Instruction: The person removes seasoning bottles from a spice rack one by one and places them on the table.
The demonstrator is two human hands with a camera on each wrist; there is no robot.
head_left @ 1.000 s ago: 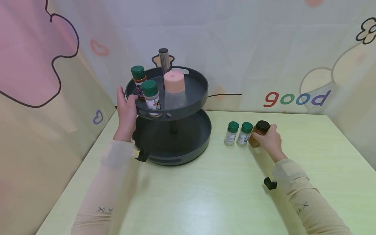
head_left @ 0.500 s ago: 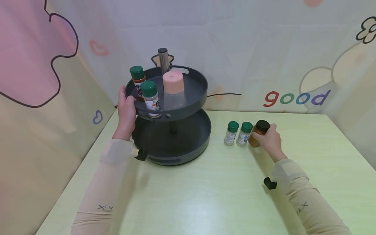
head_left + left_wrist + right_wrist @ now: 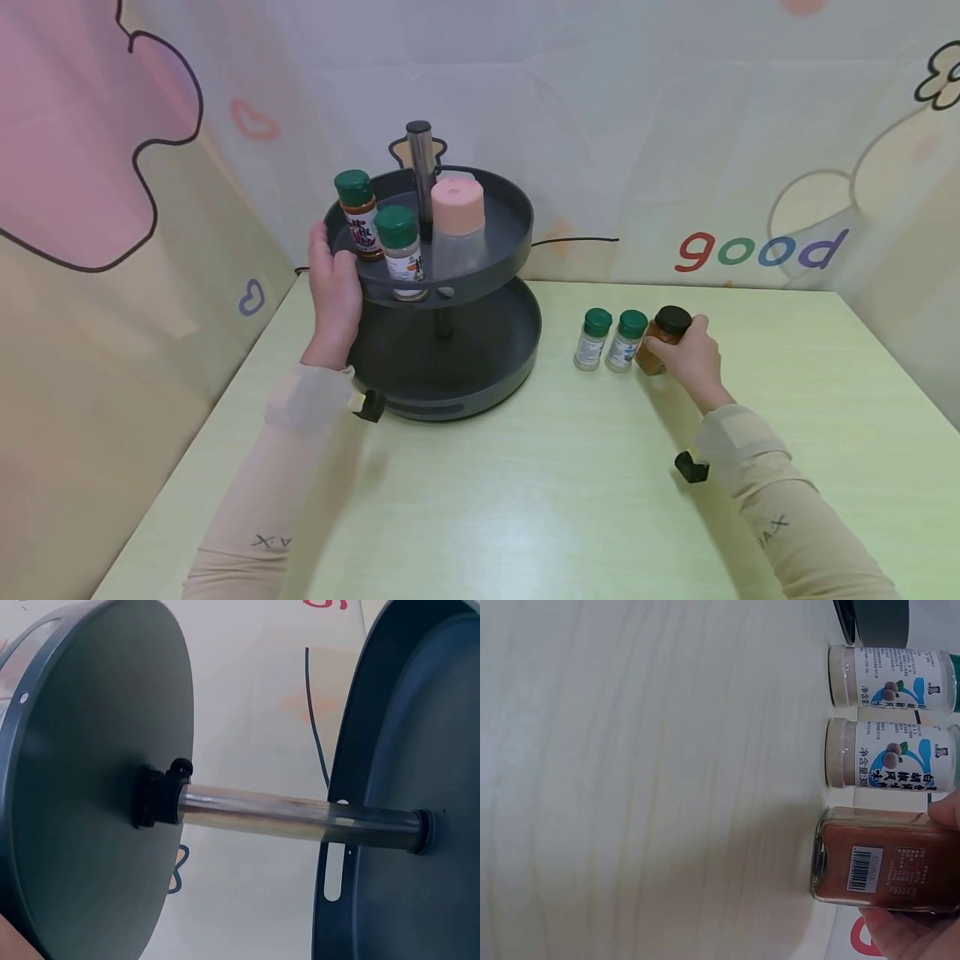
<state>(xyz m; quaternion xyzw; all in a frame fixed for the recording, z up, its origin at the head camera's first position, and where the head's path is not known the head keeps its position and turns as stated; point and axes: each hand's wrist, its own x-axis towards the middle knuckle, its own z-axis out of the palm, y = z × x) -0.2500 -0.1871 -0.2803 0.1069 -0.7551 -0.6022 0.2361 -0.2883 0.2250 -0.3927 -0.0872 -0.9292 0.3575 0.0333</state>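
My left hand lies against the left rim of a dark two-tier turntable's upper tray, fingers straight along its outside and thumb near the rim. On that tray stand a green-capped jar of red spice, a paler green-capped jar and a clear container with a pink lid. On the table, my right hand grips a black-lidded glass spice jar between thumb and fingers. Two green-capped shakers with white labels stand upright just left of it.
The lower tray sits on the pale table, joined to the upper one by a metal post. A printed cloth hangs behind the table, with a similar wall at the left.
The upper tray has turned a little, carrying its jars and the pink-lidded container to the right. My left hand has shifted slightly right along with it. My right hand stays on the spice jar.
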